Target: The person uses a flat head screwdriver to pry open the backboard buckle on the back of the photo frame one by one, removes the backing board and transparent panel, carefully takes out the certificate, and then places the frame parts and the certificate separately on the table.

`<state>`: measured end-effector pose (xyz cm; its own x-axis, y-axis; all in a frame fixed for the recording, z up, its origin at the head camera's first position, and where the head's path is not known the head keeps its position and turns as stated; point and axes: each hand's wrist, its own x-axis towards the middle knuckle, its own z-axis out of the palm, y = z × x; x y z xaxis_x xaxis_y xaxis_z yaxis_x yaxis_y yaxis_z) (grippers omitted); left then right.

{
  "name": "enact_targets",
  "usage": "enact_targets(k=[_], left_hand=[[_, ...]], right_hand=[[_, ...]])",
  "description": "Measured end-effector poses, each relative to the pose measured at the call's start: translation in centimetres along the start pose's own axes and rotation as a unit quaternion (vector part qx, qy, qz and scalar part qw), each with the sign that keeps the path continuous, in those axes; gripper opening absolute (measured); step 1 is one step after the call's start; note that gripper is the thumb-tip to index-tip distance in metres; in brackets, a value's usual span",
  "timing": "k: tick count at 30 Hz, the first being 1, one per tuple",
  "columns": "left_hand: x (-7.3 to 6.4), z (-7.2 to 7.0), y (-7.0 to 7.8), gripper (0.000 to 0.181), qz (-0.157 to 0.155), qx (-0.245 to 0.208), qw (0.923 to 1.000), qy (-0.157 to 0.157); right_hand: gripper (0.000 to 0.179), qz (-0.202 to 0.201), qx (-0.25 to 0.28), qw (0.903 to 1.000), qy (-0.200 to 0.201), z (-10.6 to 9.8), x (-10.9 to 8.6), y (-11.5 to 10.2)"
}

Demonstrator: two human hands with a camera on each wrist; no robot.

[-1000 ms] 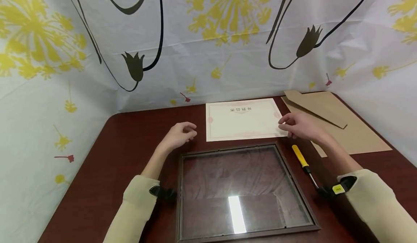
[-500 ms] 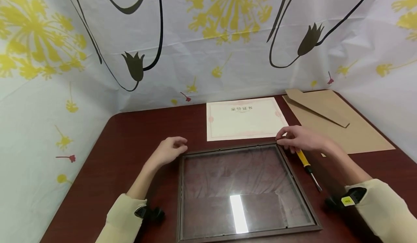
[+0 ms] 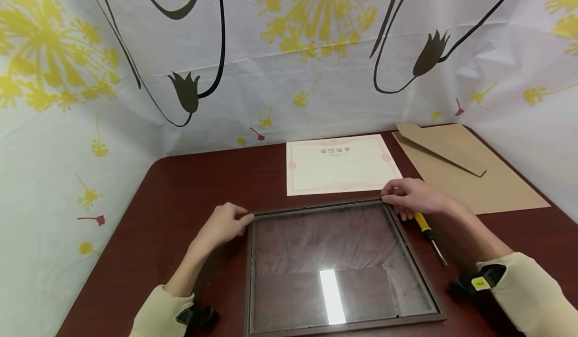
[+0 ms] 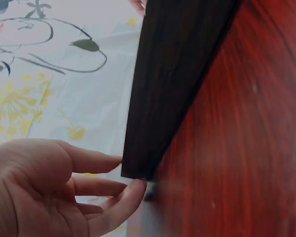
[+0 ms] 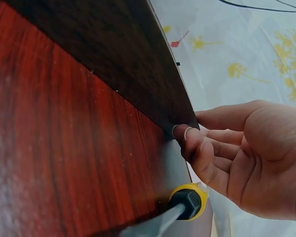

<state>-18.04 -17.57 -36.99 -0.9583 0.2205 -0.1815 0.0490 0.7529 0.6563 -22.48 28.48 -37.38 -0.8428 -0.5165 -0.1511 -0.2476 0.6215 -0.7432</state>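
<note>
A dark brown picture frame [image 3: 384, 323] with a glass pane lies flat on the table, a strip of light reflected in the glass. At its far left corner is my left hand [image 3: 220, 228], thumb and fingers pinching that corner; the left wrist view shows them on either side of the frame's end [image 4: 172, 64]. My right hand [image 3: 414, 195] pinches the far right corner, and the right wrist view has the thumb on the top edge and fingertips low on the side. Beside that hand lies a screwdriver [image 3: 422, 222] with a yellow handle, partly covered by the fingers.
Beyond the frame, a cream certificate [image 3: 340, 170] lies on the dark red table [image 3: 189, 186]. A brown backing board [image 3: 501, 181] with a raised flap-like stand is at the far right. Patterned cloth [image 3: 289, 76] hangs behind and at both sides.
Both hands have come back toward me, the left also moving leftward. The right hand left the certificate's edge for the frame's far right corner; the left hand reached its far left corner.
</note>
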Motion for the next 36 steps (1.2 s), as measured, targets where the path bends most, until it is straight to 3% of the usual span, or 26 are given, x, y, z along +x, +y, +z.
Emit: enact_targets(k=[6,16,21,29,36], left_hand=[[-0.2,0.2,0.5,0.044,0.004,0.002,1.0000,-0.001],[0.7,0.5,-0.6,0.048,-0.014,-0.107,0.9940,0.019],[1.2,0.4,-0.5,0.051,-0.017,-0.187,0.9819,0.026],[1.4,0.7,-0.4,0.059,-0.060,-0.242,0.9683,0.019],[1.7,0.8,-0.6,0.057,-0.049,-0.341,0.9388,-0.004]], right_hand=[[0.021,-0.004,-0.019,0.9998,0.009,0.2,0.2,-0.1],[0.018,-0.012,-0.063,0.9966,0.052,0.1,1.2,0.4],[0.022,-0.008,-0.051,0.9973,0.052,-0.2,1.5,0.6],[0.025,-0.005,-0.029,0.9985,0.047,-0.3,1.7,0.7],[0.026,-0.002,-0.023,0.9988,0.043,-0.2,1.6,0.8]])
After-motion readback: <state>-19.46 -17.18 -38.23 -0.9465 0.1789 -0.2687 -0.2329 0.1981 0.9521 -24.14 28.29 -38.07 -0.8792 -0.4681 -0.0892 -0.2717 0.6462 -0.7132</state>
